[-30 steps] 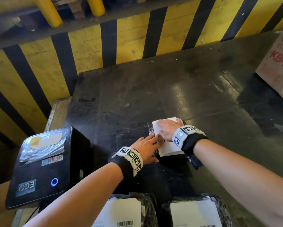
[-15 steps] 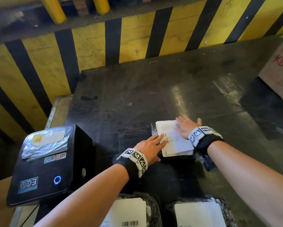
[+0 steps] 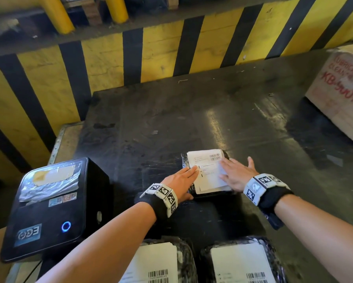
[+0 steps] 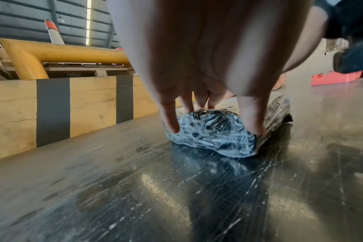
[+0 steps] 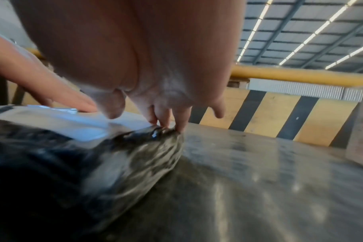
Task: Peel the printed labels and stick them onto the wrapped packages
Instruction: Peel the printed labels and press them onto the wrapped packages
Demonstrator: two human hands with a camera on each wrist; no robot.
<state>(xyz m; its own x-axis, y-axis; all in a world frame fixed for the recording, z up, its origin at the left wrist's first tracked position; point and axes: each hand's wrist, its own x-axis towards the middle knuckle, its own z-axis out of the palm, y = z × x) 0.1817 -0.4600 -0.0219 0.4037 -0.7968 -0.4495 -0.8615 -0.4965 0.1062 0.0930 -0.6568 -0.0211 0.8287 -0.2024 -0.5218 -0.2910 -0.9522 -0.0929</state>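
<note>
Nearest to the person, two more black film-wrapped packages (image 3: 241,262) sit at the table's near edge, each already wearing a white barcoded label, and a black label printer (image 3: 49,209) with a glowing blue ring stands off to the left. Just beyond them both hands lie on the small black plastic-wrapped package (image 4: 213,134) lying on the scuffed dark metal tabletop (image 3: 171,119). The left hand (image 3: 180,181) presses down with straight fingers on the package's left edge, gripping nothing. The right hand (image 3: 235,173) is flat and spread, fingertips (image 5: 180,126) touching the wrap at the package's right edge. A second ago that right hand covered the white printed label (image 3: 207,170); since then it has swept rightward off the paper, baring the barcode. That looks like the smoothing stroke finishing, so this label seems stuck and another package may be next. Farther off, a cardboard box with red lettering (image 3: 339,94) sits at right, before the yellow-and-black striped barrier (image 3: 110,58).
</note>
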